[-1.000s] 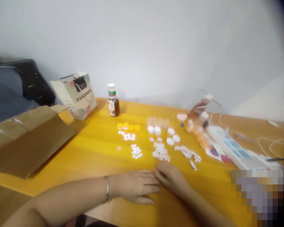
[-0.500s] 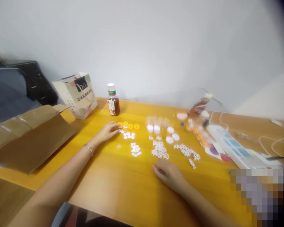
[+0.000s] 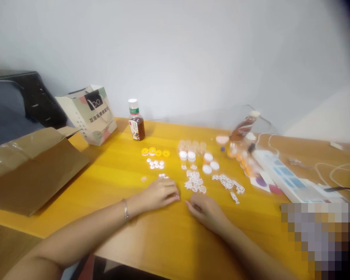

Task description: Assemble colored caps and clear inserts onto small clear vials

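Carton: on the left, we see an open brown cardboard box (image 3: 43, 182) with shiny tape along its flap.
Bag: behind it, we find a cream paper bag (image 3: 91, 116) with a black label and dark lettering, standing upright.
Bottle: near the bag, we have an upright clear plastic bottle (image 3: 137, 127) of dark brown liquid, white-capped.
Tilted bottle: further right, we see a blurred brown bottle (image 3: 242, 128) with a pale cap, leaning.
Cables: at right, we make out thin white cables (image 3: 317, 171).
Backdrop: we face a plain pale-grey wall (image 3: 175, 58).
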Demonstrator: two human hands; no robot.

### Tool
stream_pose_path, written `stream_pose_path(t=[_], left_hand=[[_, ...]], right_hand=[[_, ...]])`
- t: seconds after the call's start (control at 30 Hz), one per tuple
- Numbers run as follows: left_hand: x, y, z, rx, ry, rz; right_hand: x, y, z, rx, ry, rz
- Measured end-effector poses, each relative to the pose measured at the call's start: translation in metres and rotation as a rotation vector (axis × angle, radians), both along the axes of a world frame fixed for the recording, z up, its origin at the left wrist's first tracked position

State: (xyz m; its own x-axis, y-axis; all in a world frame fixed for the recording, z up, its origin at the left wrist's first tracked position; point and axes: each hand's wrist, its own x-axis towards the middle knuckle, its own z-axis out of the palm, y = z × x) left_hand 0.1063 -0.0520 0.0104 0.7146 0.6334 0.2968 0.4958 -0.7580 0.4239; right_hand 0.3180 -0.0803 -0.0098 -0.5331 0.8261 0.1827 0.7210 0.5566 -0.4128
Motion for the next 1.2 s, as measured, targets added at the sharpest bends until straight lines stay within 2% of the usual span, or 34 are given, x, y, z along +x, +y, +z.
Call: stream_pose_path(t=[0.13,0.23,0.3,0.43,0.53,0.63,0.77,0.87,0.93,1.0,1.1,1.13,1.2], left_hand=[[0.013,-0.011,-0.004,-0.007,0.022,-0.003],[0.005,-0.008,0.004,-0.017,-0.036,0.016],[-0.008,0.002,0.01,0.003,-0.102,0.085],[-0.047,0.044,0.01,0.166,-0.229,0.443],[-0.074,0.078,-0.002,0.182,-0.121,0.761],[-0.089,0.096,-0.015,0.084,-0.055,0.827],[-0.094,0.103,-0.023,0.048,-0.069,0.805],[-0.09,0.098,-0.017,0.068,-0.117,0.813],[-0.081,0.086,-0.008,0.125,-0.204,0.759],[-0.066,0.066,0.001,0.156,-0.282,0.564],[-0.035,0.027,0.012,0.033,-0.199,0.19],[-0.026,0.015,0.014,-0.01,-0.146,0.101],[-0.012,-0.001,0.013,-0.047,-0.066,0.015]], right_hand=[[0.0,0.0,-0.001,0.011,-0.006,0.0],[0.0,0.0,0.0,0.016,-0.011,0.002],[0.0,0.0,0.001,0.023,-0.016,0.004],[0.0,0.0,0.003,0.029,-0.03,-0.004],[0.0,0.0,0.004,0.025,-0.03,-0.007],[-0.001,0.0,0.005,0.016,-0.019,-0.005],[-0.001,0.0,0.006,0.012,-0.009,-0.009],[-0.001,0.0,0.006,-0.002,-0.011,-0.011],[-0.001,0.0,0.005,-0.011,-0.013,-0.01],[0.0,0.0,0.004,-0.014,-0.014,-0.008],[0.0,0.0,0.003,-0.018,-0.013,-0.007],[0.0,0.0,0.003,-0.021,-0.01,-0.008],[0.0,0.0,0.002,-0.028,0.0,-0.012]])
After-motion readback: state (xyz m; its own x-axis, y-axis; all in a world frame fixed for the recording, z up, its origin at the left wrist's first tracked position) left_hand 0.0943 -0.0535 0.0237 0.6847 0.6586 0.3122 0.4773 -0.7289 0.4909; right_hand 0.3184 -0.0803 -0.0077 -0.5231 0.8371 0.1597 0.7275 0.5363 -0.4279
